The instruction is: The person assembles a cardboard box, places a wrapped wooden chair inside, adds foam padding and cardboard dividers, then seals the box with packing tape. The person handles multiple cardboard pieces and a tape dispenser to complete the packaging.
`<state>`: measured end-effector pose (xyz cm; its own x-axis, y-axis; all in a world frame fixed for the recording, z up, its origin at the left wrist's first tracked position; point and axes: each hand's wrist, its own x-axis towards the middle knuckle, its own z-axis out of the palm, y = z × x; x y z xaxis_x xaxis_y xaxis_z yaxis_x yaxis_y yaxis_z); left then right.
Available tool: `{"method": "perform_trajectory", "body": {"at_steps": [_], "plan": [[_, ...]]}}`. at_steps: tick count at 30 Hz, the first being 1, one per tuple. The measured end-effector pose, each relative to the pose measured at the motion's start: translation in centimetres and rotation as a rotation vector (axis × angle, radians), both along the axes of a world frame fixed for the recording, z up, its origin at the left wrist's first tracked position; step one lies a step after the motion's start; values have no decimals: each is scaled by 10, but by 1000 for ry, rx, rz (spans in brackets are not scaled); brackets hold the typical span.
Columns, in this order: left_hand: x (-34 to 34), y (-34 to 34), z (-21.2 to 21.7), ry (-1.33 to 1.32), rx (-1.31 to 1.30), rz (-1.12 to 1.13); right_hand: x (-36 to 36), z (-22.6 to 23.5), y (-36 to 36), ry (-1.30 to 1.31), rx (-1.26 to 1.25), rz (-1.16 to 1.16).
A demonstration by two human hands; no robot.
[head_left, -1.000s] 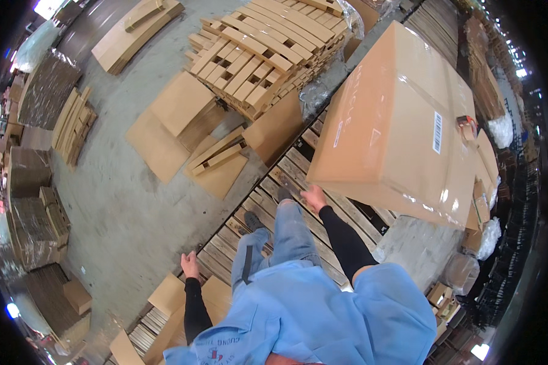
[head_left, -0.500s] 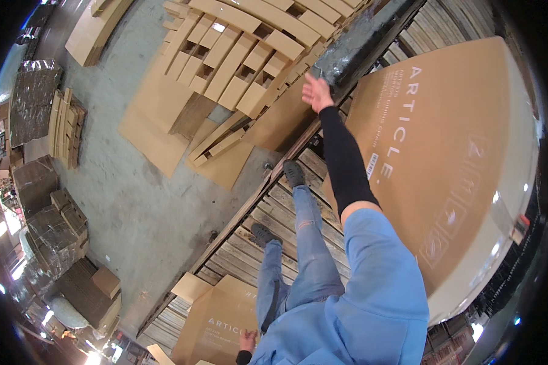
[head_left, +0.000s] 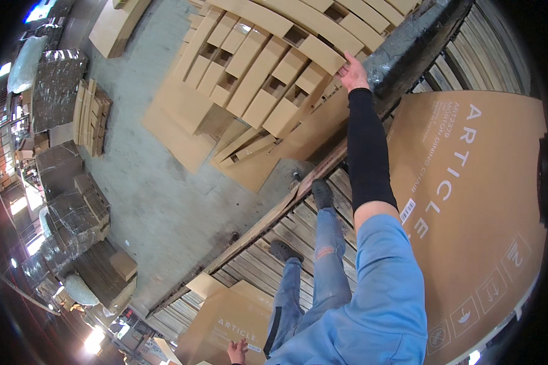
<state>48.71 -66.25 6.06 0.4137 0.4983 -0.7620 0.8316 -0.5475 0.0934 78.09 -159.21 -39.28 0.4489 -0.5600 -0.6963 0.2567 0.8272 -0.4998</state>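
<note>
My right hand [head_left: 353, 74] reaches forward at the end of a black sleeve. Its fingers close on the near right corner of a stack of slotted cardboard frames [head_left: 256, 67]. At the lower edge my left hand [head_left: 237, 351] has its fingers apart and holds nothing. It is in front of an open brown carton [head_left: 210, 319], and I cannot tell whether it touches it. On my right a large closed brown carton [head_left: 487, 164] with white print lies close beside my right arm.
I stand on a wooden slatted platform [head_left: 259, 246] with a raised edge. Flat cardboard sheets [head_left: 176, 131] lie under the frames on the concrete floor [head_left: 164, 213]. A dark wrapped beam [head_left: 408, 52] runs beyond my right hand. Wrapped stacks [head_left: 58, 85] and small cardboard frames [head_left: 91, 118] stand at left.
My right hand has moved forward from free air onto the corner of the cardboard frames. The view has turned, so most things sit lower and further right. My left hand's fingers have spread.
</note>
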Motion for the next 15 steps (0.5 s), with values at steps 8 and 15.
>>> {"method": "perform_trajectory", "body": {"at_steps": [8,15], "plan": [[-10,-32,-21,57,-1,-10,29,8,1,-32,-37,-54],[12,-73,-31,-123,-116,-70,18,108,78,120,-461,-211]]}}
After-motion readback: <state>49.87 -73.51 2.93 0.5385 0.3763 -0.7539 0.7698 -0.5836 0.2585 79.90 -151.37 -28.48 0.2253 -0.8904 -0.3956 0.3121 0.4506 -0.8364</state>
